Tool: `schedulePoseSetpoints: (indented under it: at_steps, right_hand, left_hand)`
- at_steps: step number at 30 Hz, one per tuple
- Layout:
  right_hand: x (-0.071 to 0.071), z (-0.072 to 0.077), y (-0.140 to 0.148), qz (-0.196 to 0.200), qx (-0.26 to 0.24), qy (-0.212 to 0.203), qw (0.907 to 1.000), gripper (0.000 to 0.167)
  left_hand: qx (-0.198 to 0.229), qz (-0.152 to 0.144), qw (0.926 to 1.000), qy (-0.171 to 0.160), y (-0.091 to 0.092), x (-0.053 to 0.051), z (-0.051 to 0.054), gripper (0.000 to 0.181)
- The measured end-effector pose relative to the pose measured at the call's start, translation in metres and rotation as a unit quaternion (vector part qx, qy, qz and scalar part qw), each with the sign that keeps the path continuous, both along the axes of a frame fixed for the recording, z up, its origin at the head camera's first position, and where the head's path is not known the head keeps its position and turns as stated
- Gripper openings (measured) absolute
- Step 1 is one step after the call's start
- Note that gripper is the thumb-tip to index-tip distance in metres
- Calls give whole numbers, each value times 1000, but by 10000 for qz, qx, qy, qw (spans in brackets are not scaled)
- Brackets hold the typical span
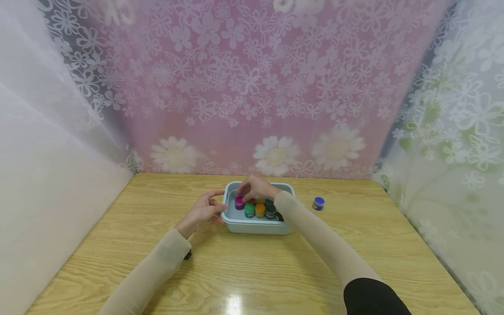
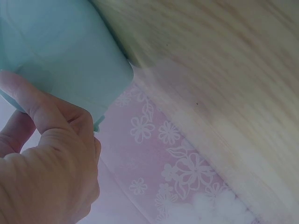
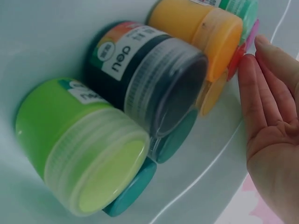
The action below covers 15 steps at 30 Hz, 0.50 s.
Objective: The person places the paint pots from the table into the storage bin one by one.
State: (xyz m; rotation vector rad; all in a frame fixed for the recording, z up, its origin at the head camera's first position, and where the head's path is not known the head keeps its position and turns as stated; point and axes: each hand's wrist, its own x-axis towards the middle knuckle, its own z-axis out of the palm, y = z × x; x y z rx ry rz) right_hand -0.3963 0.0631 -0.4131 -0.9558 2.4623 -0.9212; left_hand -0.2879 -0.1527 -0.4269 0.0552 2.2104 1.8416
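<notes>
A pale blue rectangular tub point(image 1: 257, 228) stands on the table, holding several small paint jars. My left hand point(image 1: 202, 212) grips its left rim, thumb on top and fingers outside; the left wrist view shows the hand point(image 2: 51, 154) against the tub's wall. My right hand point(image 1: 257, 189) reaches inside and pinches a magenta paint jar point(image 1: 239, 204) near the left end, its fingertips partly hidden. Beside that jar sit a green jar point(image 1: 249, 211), an orange jar point(image 1: 260, 211) and a black jar point(image 1: 270, 212). A light green jar point(image 3: 84, 144) shows in the right wrist view.
A blue paint jar point(image 1: 318, 203) stands on the wooden table point(image 1: 244, 271), right of the tub. Behind the table hangs a pink floral curtain point(image 1: 236, 109), with pale curtains at both sides. My right forearm covers the tub's right end.
</notes>
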Motion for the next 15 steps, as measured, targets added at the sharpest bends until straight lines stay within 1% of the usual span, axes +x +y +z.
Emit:
schedulePoseSetpoints:
  at_steps: [3, 6, 11, 15]
  right_hand:
    - [1, 3, 4, -114, -49, -217, 9997, 29]
    - [2, 6, 7, -163, -38, -334, 9993, 33]
    - [2, 8, 13, -152, -119, -364, 9992, 32]
    - [2, 10, 17, -159, -235, -350, 9990, 31]
  left_hand:
    - [17, 11, 10000, 13, 0, -2, -2, 60]
    - [24, -1, 10000, 29, -1, -5, -5, 60]
    - [33, -11, 10000, 50, -2, -6, -7, 60]
    - [44, -9, 10000, 74, -1, -4, -6, 61]
